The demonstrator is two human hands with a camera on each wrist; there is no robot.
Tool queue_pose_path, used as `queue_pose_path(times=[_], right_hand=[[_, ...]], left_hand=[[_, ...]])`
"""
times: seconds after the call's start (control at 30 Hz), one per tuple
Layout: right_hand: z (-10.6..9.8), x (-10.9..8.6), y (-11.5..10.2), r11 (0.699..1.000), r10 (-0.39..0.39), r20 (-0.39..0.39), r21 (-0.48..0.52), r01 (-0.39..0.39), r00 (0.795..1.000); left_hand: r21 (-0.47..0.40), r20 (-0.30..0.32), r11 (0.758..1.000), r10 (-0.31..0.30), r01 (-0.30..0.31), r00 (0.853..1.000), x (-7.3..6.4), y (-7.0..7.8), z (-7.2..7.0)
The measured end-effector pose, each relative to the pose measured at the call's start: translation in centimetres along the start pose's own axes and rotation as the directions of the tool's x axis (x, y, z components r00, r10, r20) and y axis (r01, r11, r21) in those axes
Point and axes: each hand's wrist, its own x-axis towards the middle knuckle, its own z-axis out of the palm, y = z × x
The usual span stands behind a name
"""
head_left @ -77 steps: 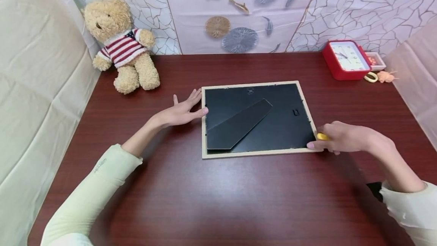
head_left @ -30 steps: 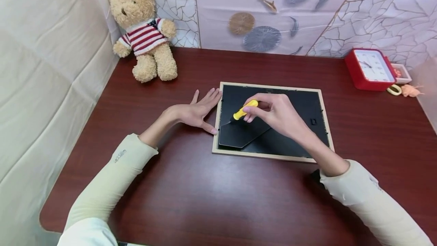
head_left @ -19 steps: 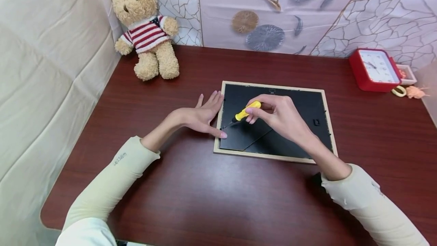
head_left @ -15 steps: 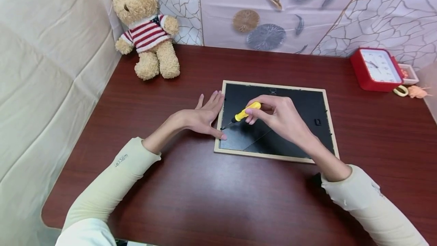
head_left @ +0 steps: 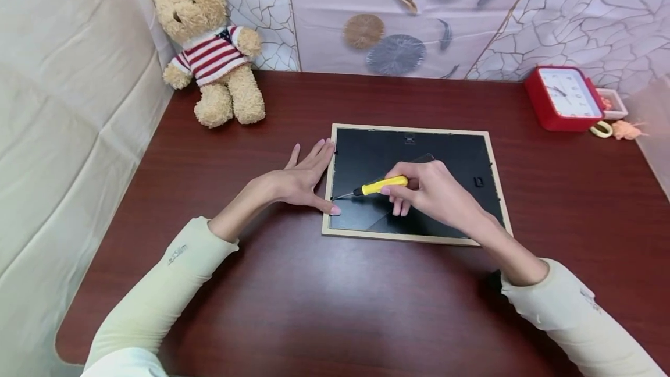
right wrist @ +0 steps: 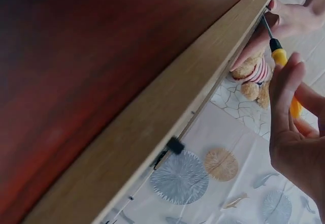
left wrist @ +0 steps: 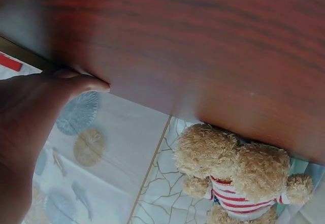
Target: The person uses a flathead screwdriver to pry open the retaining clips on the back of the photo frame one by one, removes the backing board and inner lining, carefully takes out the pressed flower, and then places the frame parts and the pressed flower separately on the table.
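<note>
A: What's the right hand (head_left: pixel 426 194) on?
B: It pinches the yellow screwdriver (head_left: pixel 384 185), whose tip sits at the left rim of the frame (head_left: pixel 377 159). Whether it touches a tab there, I can't tell.
A: The left hand (head_left: pixel 300 182)?
B: Spread, fingers straight along that rim, thumb lapping over it, gripping nothing.
A: And the frame lies where?
B: Back up, mid-table (head_left: pixel 335 301).
A: How would it handle?
B: Light and stiff, I'd guess; the face underneath could be fragile. Hold it by opposite rims. The screwdriver wants its handle held; that thin shaft could slip.
A: Do the views differ?
B: The right wrist's shows the rim's side and a dark tab (right wrist: pixel 175 145) jutting up, a mere speck from the head. Only the head view shows the whole bear (head_left: pixel 220 63), back left, and the face of the clock (head_left: pixel 567 95), back right.
</note>
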Motion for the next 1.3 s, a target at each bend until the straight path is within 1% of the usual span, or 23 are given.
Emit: queue_pose_path(times=[0.1,0.2,0.3,0.37,0.43,0.53,0.63,0.7,0.8,0.9,1.0,1.1,1.2,1.3], right_hand=[[-0.1,-0.1,0.2,0.999,0.014,0.054,-0.029,-0.013,0.998],[-0.1,0.0,0.2,0.998,0.003,0.067,-0.069,0.002,0.998],[-0.1,0.4,-0.1,0.993,-0.027,0.051,-0.113,0.033,0.998],[0.0,0.7,-0.3,0.991,-0.038,0.044,-0.123,0.043,0.998],[0.2,1.0,-0.5,0.993,-0.039,0.034,-0.113,0.042,0.999],[0.5,1.4,-0.9,0.997,-0.036,0.024,-0.071,0.037,0.999],[1.0,1.8,-1.3,0.998,-0.048,0.012,-0.04,0.048,0.999],[1.3,2.0,-1.6,0.996,-0.068,-0.004,-0.059,0.068,0.998],[1.7,2.1,-1.8,0.989,-0.098,-0.035,-0.113,0.093,0.995],[1.9,1.6,-1.7,0.984,-0.099,-0.066,-0.157,0.088,0.993],[2.2,1.0,-1.5,0.988,-0.076,-0.075,-0.139,0.065,0.994],[2.7,0.5,-1.5,0.992,-0.076,-0.08,-0.111,0.067,0.994],[3.0,0.6,-2.2,0.995,-0.089,-0.064,-0.047,0.086,0.994],[3.3,1.1,-3.3,0.996,-0.09,-0.049,-0.029,0.089,0.995]], left_hand=[[-0.002,-0.019,1.0,0.014,-0.014,1.0,-0.1,-0.2,0.1],[-0.013,-0.036,0.999,0.029,-0.029,0.999,-0.1,-0.4,0.3],[-0.029,-0.051,0.998,0.046,-0.047,0.998,-0.1,-0.5,0.5],[-0.041,-0.057,0.998,0.055,-0.058,0.997,-0.2,-0.5,0.6],[-0.046,-0.058,0.997,0.057,-0.06,0.997,-0.3,-0.3,0.6],[-0.05,-0.05,0.997,0.05,-0.052,0.998,-0.4,-0.1,0.6],[-0.047,-0.045,0.998,0.043,-0.045,0.998,-0.4,0.0,0.5],[-0.045,-0.045,0.998,0.041,-0.043,0.998,-0.3,0.0,0.5],[-0.038,-0.04,0.999,0.034,-0.036,0.999,-0.2,-0.1,0.5],[-0.035,-0.039,0.999,0.035,-0.036,0.999,-0.1,0.0,0.5],[-0.035,-0.033,0.999,0.034,-0.035,0.999,0.0,0.0,0.6],[-0.034,-0.031,0.999,0.032,-0.033,0.999,0.0,0.0,0.6],[-0.036,-0.035,0.999,0.038,-0.04,0.999,0.1,-0.1,0.6],[-0.041,-0.032,0.998,0.038,-0.04,0.999,0.1,-0.2,0.6]])
